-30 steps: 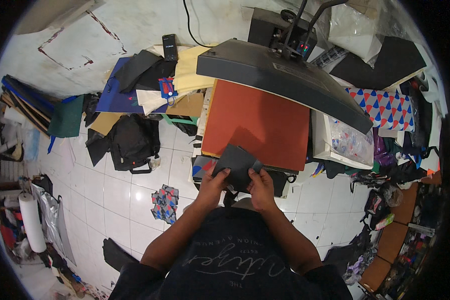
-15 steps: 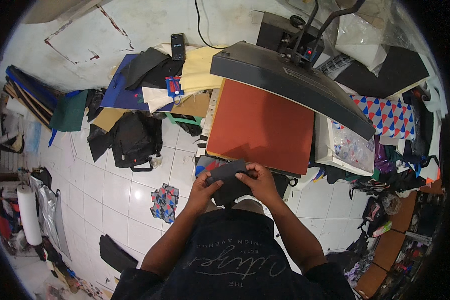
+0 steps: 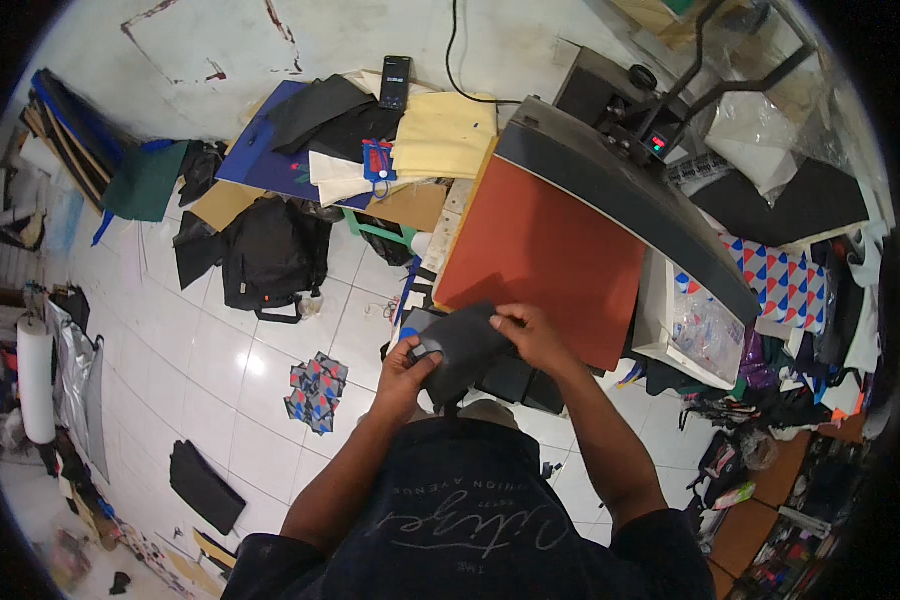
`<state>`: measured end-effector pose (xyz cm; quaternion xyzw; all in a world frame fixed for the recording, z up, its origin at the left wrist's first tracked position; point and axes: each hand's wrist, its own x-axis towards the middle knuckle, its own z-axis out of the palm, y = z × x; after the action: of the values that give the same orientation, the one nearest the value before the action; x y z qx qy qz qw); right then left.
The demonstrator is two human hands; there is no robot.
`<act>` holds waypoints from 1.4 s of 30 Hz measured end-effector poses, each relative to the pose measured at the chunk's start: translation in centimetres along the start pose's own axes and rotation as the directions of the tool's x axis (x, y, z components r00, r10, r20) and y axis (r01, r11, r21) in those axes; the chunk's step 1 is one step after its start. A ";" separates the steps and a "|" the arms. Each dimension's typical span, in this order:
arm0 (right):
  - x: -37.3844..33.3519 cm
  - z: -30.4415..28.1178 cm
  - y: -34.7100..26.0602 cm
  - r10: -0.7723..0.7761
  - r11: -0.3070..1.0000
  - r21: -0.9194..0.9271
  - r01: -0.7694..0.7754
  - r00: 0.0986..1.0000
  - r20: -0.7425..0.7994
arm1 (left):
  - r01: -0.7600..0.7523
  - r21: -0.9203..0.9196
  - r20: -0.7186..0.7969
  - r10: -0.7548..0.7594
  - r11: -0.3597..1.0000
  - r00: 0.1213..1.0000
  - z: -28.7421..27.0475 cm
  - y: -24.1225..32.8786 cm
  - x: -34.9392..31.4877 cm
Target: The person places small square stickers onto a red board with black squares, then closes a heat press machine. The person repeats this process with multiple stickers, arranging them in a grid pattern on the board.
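Note:
Between my two hands I hold a dark grey piece of fabric-like sheet [image 3: 462, 338], just past the near edge of a red-brown press pad [image 3: 560, 245]. My left hand [image 3: 405, 372] pinches its left side, thumb on top. At its upper right corner, my right hand [image 3: 530, 338] grips the edge between thumb and fingers. Behind the left part of the sheet shows some grey and blue printed material [image 3: 417, 325]. Dark flat pieces [image 3: 510, 378] lie below the pad's near edge, partly hidden by my right arm. The heat press's dark upper plate [image 3: 625, 205] stands raised and tilted over the pad.
Left of the press, yellow cloth [image 3: 444, 135], a phone [image 3: 395, 82] and dark sheets cover a surface. A black backpack [image 3: 275, 255] and patterned pieces [image 3: 317, 392] lie on the tiled floor. A white box [image 3: 655, 335] with clear plastic stands at the right.
The dark sheet has been opened out wider and tilted. My right hand has moved up and to the right with its corner, while my left still pinches the left side. The view has shifted slightly.

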<state>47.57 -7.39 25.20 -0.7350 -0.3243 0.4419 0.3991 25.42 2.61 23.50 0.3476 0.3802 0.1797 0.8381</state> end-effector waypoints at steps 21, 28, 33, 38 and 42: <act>14.9 -7.2 1.2 -0.241 0.886 -0.402 0.233 0.970 0.032 | 0.009 0.032 -0.173 -0.004 0.999 0.985 -4.7 2.0 -1.5; 13.9 -8.4 1.0 -0.194 0.903 -0.372 0.215 0.977 0.093 | 0.047 0.054 -0.172 -0.037 0.997 0.984 -4.8 1.4 -0.9; 13.3 -7.9 0.3 -0.193 0.898 -0.372 0.234 0.970 0.145 | 0.096 0.094 -0.177 -0.078 0.991 0.981 -5.0 1.2 -0.7; 13.6 -7.2 0.8 -0.221 0.902 -0.360 0.237 0.971 0.088 | 0.088 0.092 -0.158 -0.073 0.992 0.985 -5.0 1.1 -0.7; 14.1 -6.7 1.2 -0.254 0.864 -0.442 0.241 0.967 0.032 | 0.100 0.108 -0.184 -0.079 0.989 0.980 -3.9 1.8 -1.3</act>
<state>59.40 1.70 20.56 -0.7647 -0.5022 0.2916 0.2794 21.51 4.86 23.63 0.3609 0.4791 0.1495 0.7860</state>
